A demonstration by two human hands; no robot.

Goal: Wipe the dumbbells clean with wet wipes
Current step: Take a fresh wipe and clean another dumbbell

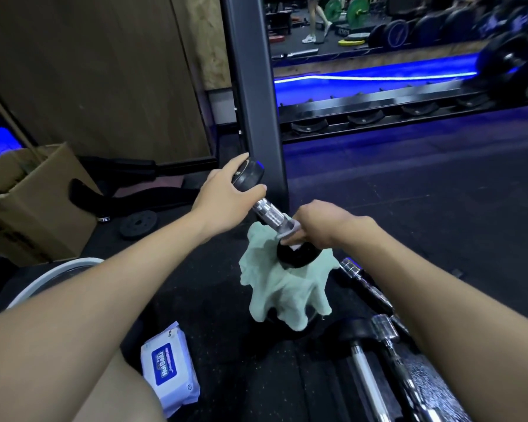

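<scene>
Dumbbell (272, 214) | left hand (226, 193) grips head, right hand (320, 223) pinches wipe (287, 234) | rubber gym floor (409, 193)

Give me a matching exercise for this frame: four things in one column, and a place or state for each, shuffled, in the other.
1. left hand
2. right hand
3. wet wipes pack
4. green cloth

A. draped under the lower dumbbell head
B. lying on the floor
C. gripping the upper dumbbell head
D. pressing a white wipe to the handle's lower end

Pairs: 1-C, 2-D, 3-B, 4-A
</scene>
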